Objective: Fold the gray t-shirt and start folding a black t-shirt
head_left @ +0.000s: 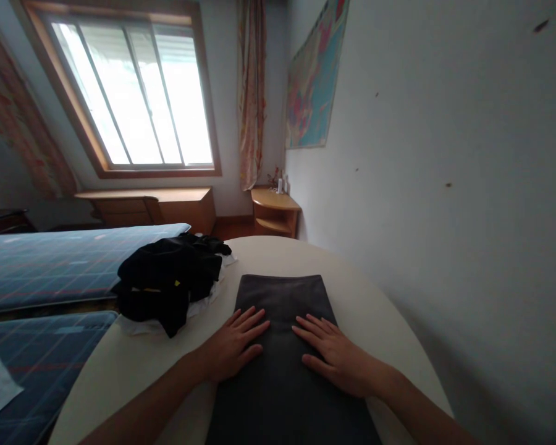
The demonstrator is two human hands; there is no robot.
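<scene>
A dark grey piece of folded cloth (285, 383), perhaps a garment, lies flat on a round cream table (370, 290). Its near end runs out of the bottom of the view. My left hand (235, 343) rests flat on the cloth's left side with the fingers spread. On the right side my right hand (331, 352) lies palm down in the same way, fingers apart. A strip of cloth shows between the two hands. Neither hand grips anything.
A heap of black clothing (171, 275) sits at the table's left edge. Blue plaid mattresses (74, 259) stand to the left. The white wall (445, 247) is close on the right. A desk (185, 201) and a corner shelf (275, 201) stand beyond the table.
</scene>
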